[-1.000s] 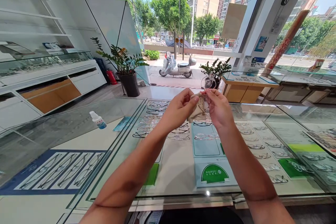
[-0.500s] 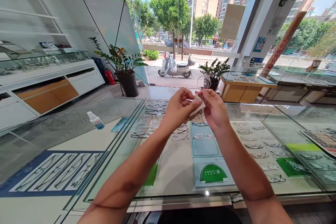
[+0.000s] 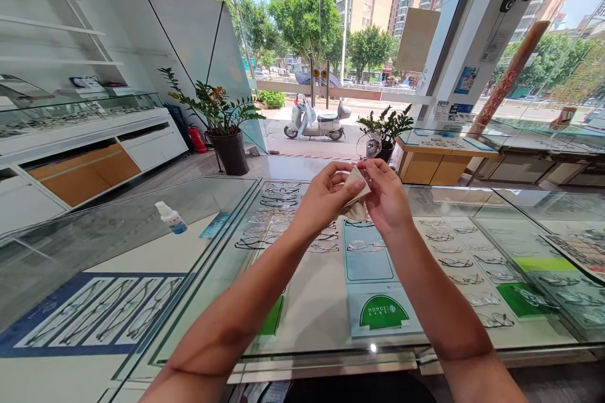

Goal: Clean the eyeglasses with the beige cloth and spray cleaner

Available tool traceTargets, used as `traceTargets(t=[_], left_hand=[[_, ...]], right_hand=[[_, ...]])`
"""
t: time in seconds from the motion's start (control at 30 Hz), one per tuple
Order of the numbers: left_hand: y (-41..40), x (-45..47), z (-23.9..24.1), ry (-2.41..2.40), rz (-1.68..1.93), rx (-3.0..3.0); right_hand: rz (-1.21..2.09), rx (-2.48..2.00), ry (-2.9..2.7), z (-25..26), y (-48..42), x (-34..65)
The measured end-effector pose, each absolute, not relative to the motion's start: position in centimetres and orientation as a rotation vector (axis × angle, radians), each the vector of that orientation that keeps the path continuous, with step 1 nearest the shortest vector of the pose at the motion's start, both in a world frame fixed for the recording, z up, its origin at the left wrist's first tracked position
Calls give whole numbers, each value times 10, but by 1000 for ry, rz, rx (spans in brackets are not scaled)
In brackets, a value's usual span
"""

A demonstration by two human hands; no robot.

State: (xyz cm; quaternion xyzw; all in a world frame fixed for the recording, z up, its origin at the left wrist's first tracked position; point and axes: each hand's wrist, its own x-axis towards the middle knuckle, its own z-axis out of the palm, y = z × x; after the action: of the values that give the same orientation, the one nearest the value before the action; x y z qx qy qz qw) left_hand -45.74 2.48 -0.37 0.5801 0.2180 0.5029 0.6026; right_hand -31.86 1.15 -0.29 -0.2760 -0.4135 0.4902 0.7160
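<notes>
Above the glass counter (image 3: 312, 321), both hands meet around a beige cleaning cloth (image 3: 355, 187). My left hand (image 3: 326, 192) is closed on the folded cloth, thumb on top, and part of the cloth hangs below the fingers. Thin-rimmed eyeglasses (image 3: 369, 145) stick up beyond the fingertips, with one round lens showing; the rest is hidden by cloth and fingers. My right hand (image 3: 388, 196) pinches the eyeglasses close to the cloth, its fingers curled.
A white spray bottle (image 3: 171, 218) stands on the glass at left. Rows of eyeglass frames (image 3: 278, 201) lie inside the case, beside a green-and-white card (image 3: 384, 312). A dark tray of frames (image 3: 101, 308) lies at lower left. Potted plants (image 3: 230, 151) stand beyond the counter.
The cloth has shifted slightly and shows more of its flat face between the hands. The round lens has turned a little, while both arms stay nearly in place.
</notes>
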Motion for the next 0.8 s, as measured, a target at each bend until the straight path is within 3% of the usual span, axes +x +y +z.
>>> traceTargets(t=[0.8], left_hand=[[22, -459, -2, 553, 1059, 1417]], right_hand=[[1088, -608, -881, -3, 14, -316]])
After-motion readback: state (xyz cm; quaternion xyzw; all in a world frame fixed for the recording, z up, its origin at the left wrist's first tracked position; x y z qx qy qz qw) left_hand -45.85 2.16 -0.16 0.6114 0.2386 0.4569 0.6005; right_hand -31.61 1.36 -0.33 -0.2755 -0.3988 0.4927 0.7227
